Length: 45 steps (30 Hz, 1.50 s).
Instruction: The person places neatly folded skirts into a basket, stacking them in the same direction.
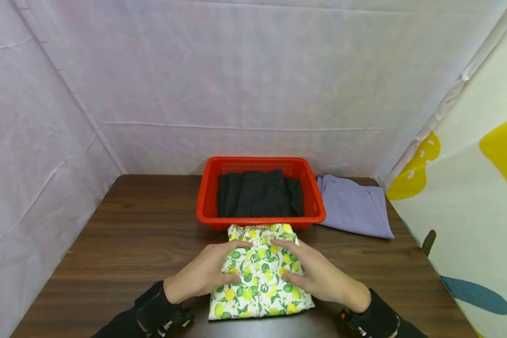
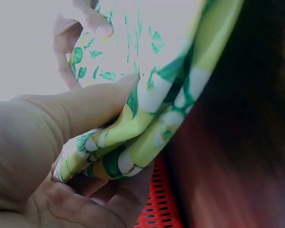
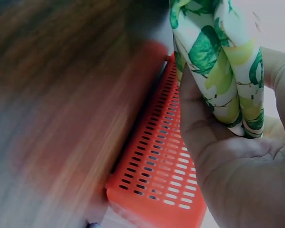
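A folded garment (image 1: 259, 277) with a white, yellow and green lemon print is held flat in front of the red basket. My left hand (image 1: 203, 278) grips its left side, with the thumb (image 2: 104, 97) on top and other fingers beneath the folded layers. On the opposite side, my right hand (image 1: 323, 277) holds the garment's edge, its fingers passing under the layers in the right wrist view. The garment's far end reaches the basket's front rim. Whether it touches the rim is unclear.
The red plastic basket (image 1: 262, 220) stands at the back of the brown wooden table (image 1: 152, 234), with folded dark cloth (image 1: 259, 195) inside. Right of the basket lies a folded lavender cloth (image 1: 357, 209). White sheeting (image 1: 253, 84) hangs behind and at both sides.
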Tool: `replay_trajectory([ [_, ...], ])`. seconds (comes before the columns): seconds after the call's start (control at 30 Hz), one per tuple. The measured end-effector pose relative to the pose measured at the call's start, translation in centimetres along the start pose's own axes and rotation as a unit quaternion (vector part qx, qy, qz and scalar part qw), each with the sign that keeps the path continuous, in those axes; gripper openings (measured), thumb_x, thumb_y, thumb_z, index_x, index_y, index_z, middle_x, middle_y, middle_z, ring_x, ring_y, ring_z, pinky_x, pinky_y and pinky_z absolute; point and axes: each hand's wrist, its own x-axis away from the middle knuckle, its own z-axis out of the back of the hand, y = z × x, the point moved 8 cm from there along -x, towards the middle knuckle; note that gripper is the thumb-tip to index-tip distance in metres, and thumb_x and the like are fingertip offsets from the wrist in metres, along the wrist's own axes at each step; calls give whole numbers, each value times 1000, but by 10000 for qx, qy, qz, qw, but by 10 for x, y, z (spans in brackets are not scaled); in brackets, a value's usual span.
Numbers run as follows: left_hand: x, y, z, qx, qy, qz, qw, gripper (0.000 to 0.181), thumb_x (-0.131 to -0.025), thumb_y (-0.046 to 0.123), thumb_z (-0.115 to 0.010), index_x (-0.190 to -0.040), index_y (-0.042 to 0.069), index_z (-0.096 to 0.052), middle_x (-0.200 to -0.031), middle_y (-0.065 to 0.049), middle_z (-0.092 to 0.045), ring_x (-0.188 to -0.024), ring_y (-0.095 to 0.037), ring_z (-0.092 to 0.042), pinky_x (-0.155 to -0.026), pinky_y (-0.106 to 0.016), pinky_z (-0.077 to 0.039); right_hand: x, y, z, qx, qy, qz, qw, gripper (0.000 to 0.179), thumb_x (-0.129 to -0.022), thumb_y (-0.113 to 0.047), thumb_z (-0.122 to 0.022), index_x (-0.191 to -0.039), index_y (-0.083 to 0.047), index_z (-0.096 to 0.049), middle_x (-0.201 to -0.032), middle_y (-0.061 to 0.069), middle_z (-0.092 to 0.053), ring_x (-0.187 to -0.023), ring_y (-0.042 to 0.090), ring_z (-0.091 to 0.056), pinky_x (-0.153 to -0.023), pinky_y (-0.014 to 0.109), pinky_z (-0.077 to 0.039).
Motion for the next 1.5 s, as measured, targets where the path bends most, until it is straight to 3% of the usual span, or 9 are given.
replay_trajectory([
  [0.47,2,20,25,52,215,-184,9996,74,-100,25,-96,-166,26,-63,-158,-3,-76,-132,-27,-79,-116,-61,-63,-1,-11,23,-86,344,316,9989,78,-108,-22,-87,-176,-26,-49,-176,-2,-59,-159,27,-63,-125,55,-58],
  [0.6,2,25,30,2,195,-176,9997,73,-102,25,-95,-166,26,-62,-134,3,-83,-109,-14,-82,-112,-54,-66,-1,-15,31,-158,473,373,9981,76,-108,-23,-88,-174,-26,-51,-175,-2,-61,-157,24,-64,-127,48,-58],
  [0.8,3,34,40,17,265,-264,9993,73,-101,25,-95,-166,25,-63,-128,1,-83,-70,2,-64,-93,-33,-61,0,-20,44,-242,649,522,9962,74,-109,-23,-86,-174,-26,-51,-175,-2,-61,-158,23,-63,-129,38,-56],
  [0.87,3,37,44,-42,391,-339,9987,73,-100,24,-96,-165,25,-63,-140,-2,-81,-68,-1,-61,-89,-31,-58,0,-21,48,-240,728,574,9954,74,-109,-22,-86,-175,-25,-51,-176,-1,-60,-160,24,-62,-130,35,-54],
  [1.0,0,45,56,-242,707,-511,9959,74,-99,22,-97,-165,25,-63,-153,-2,-78,-98,-6,-75,-100,-33,-63,-3,-23,61,-200,894,631,9938,75,-109,-20,-86,-175,-24,-50,-177,0,-60,-162,26,-59,-132,30,-50],
  [1.1,-6,49,65,-225,860,-631,9940,74,-100,21,-96,-167,24,-62,-132,1,-84,-89,-5,-74,-93,-30,-63,-8,-23,72,-156,1002,665,9926,77,-109,-18,-86,-176,-23,-49,-178,1,-58,-164,27,-57,-132,26,-47],
  [1.2,-14,50,71,-111,872,-672,9939,75,-101,20,-94,-168,23,-60,-94,3,-79,-58,-2,-53,-72,-24,-54,-13,-22,82,-143,1017,695,9923,78,-109,-17,-86,-177,-21,-47,-179,3,-56,-165,28,-55,-132,22,-45],
  [1.3,-22,48,78,-27,893,-636,9940,76,-101,20,-94,-168,23,-59,-81,5,-73,-52,-1,-49,-65,-23,-51,-18,-19,89,-187,900,649,9936,81,-109,-16,-85,-179,-21,-44,-182,4,-52,-166,28,-53,-131,20,-44],
  [1.5,-38,40,93,37,1040,-407,9937,72,-102,21,-94,-166,22,-61,-69,5,-65,-52,-10,-57,-61,-26,-54,-32,-11,100,-191,755,467,9959,85,-109,-16,-85,-181,-21,-40,-186,3,-47,-167,25,-52,-127,18,-45],
])
